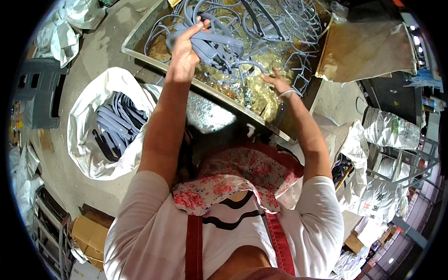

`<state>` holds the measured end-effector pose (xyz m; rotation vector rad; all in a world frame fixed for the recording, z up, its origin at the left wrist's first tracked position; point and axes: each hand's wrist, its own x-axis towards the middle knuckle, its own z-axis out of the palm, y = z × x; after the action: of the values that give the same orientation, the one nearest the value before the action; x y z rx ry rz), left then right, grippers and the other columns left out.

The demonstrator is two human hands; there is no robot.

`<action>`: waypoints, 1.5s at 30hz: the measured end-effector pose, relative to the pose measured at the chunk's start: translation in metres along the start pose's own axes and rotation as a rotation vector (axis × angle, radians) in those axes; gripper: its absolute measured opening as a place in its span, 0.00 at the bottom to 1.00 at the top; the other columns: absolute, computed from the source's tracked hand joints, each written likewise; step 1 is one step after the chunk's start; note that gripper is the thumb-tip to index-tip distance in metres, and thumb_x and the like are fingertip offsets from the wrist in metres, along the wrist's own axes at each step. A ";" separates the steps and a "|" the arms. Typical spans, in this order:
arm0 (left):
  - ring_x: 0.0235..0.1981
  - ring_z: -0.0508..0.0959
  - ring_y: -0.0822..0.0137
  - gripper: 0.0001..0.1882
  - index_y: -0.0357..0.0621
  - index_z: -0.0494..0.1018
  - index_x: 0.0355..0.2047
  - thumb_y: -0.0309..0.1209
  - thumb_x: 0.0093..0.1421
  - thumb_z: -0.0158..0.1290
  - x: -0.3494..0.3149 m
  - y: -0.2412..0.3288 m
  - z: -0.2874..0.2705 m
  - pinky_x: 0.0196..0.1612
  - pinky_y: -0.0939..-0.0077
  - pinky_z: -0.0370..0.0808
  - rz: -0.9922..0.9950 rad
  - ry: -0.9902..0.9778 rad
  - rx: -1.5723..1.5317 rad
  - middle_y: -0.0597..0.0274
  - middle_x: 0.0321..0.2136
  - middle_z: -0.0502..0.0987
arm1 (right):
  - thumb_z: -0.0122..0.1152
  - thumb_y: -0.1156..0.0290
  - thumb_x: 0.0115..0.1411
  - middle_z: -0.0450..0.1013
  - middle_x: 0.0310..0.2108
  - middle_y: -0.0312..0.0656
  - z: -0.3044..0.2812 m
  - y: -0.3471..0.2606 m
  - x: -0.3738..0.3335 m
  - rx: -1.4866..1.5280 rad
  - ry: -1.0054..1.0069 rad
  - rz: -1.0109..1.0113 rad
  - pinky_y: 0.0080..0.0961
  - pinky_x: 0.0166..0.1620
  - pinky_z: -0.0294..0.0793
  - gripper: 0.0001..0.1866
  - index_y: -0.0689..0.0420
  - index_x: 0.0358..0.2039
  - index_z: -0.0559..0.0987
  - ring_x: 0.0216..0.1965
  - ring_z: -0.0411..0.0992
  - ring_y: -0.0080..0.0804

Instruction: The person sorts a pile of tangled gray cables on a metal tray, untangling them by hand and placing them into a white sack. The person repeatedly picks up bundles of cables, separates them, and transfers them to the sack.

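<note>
My left hand (185,52) is closed around a bundle of grey-blue plastic strips (217,45) with rounded ends, raised over the near left part of a metal-rimmed tray (219,95). Thin curved plastic stems dangle beside the bundle. To its right, my right hand (278,85) reaches over the tray with fingers apart and nothing visible in them. A loose stem end lies close to its fingertips. Tangled grey-blue plastic stems (298,23) fill the tray's far side. Beneath them is a glossy, yellowish, wet-looking surface (268,100).
At my left an open white sack (81,135) holds grey-blue and black plastic strips (114,121). A brown board (366,51) sits at the tray's right. More white sacks (389,128) stand on the right, a cardboard box (91,238) at lower left, a dark plastic stool (39,93) farther left.
</note>
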<state>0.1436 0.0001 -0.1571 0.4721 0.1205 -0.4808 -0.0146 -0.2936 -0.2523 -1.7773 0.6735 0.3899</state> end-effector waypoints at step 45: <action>0.23 0.76 0.67 0.10 0.32 0.72 0.31 0.23 0.47 0.55 -0.033 -0.034 0.036 0.30 0.74 0.73 -0.067 -0.241 0.783 0.56 0.25 0.75 | 0.69 0.65 0.37 0.68 0.32 0.47 0.027 -0.232 -0.076 -1.220 0.037 -1.325 0.33 0.37 0.68 0.30 0.57 0.41 0.65 0.36 0.69 0.45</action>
<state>0.0984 -0.0289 -0.1315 1.1722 -0.2994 -0.6412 0.0720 -0.2035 -0.0404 -2.8699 -1.0306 -0.2546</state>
